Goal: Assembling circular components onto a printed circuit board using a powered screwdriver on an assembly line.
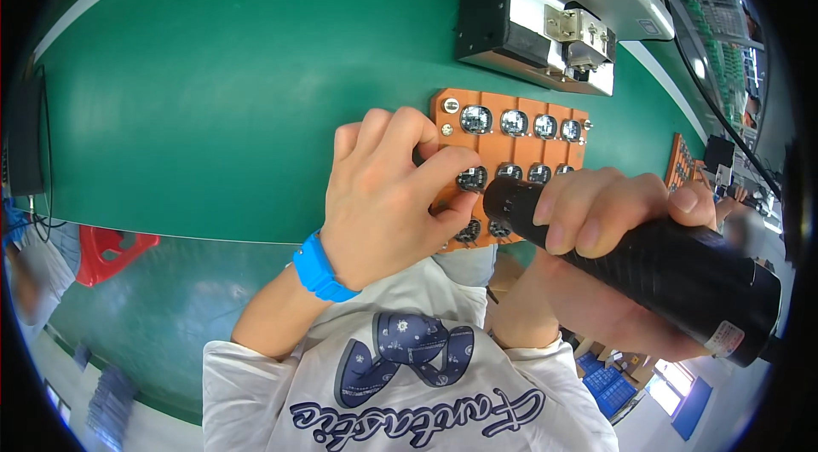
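My right hand (609,209) is wrapped round a black electric screwdriver (673,282), whose front end points left toward an orange fixture board (494,149). Rows of round dark parts with glossy, circuit-like faces sit in the board's slots. At the board's left side, my left hand (392,171) is closed, its thumb and index finger on either side of one round part (470,179) in the second row. Something small and dark shows among its curled fingers, too hidden to name. The screwdriver's tip cannot be made out. A blue band (322,269) circles my left wrist.
The board lies on a green table (239,94) near its front edge. Behind it stands a black and white machine (545,26) with a metal bracket. A black cable (707,77) hangs at the right. A red stool (111,252) is at the left, near another person.
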The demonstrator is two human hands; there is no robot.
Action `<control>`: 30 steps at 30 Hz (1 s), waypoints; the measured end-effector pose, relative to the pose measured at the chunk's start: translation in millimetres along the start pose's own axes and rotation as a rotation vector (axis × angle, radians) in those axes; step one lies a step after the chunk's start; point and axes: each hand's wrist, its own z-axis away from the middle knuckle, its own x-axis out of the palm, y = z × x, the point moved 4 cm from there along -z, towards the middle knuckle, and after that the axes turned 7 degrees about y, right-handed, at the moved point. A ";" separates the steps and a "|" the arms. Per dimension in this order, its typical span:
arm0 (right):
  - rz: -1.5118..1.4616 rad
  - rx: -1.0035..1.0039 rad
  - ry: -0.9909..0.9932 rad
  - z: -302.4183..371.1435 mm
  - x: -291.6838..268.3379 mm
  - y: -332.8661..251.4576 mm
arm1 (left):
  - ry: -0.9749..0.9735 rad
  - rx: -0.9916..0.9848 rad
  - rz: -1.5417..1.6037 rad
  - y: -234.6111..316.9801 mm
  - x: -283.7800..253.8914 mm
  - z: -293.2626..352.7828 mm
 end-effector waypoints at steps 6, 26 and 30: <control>0.026 0.004 0.075 2.2 5.7 2.2 | 0.016 0.006 0.006 -0.1 0.1 -0.3; 0.106 0.012 0.088 -28.1 -7.8 -20.2 | -0.057 -0.045 -0.030 6.6 1.8 -5.5; 0.070 -0.011 0.112 -62.7 -22.1 -39.5 | -0.072 -0.036 -0.045 11.4 2.6 -4.1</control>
